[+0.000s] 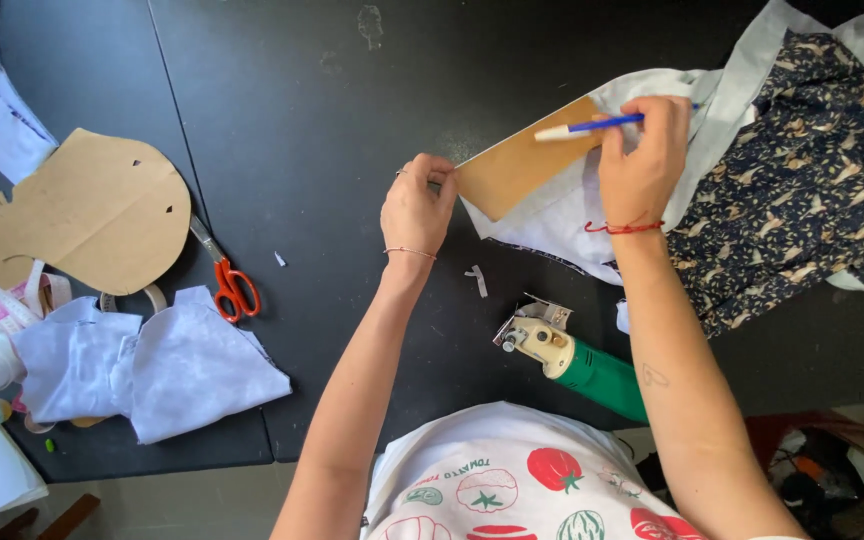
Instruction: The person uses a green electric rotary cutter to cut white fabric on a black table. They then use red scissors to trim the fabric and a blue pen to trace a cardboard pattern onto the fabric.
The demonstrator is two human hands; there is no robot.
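Observation:
My left hand (418,208) pinches the near corner of a brown cardboard pattern piece (512,168) that lies on white fabric (562,215) on the black table (332,100). My right hand (642,160) holds a blue pen with a white cap (592,126) laid across the top edge of the cardboard. Both wrists wear thin bracelets, the right one red.
Dark patterned fabric (812,170) lies at right. A green-handled electric cutter (572,360) sits near the table's front edge. Orange-handled scissors (227,280), a large cardboard pattern (92,215), pale cut fabric pieces (152,365) and a measuring tape (12,300) are at left.

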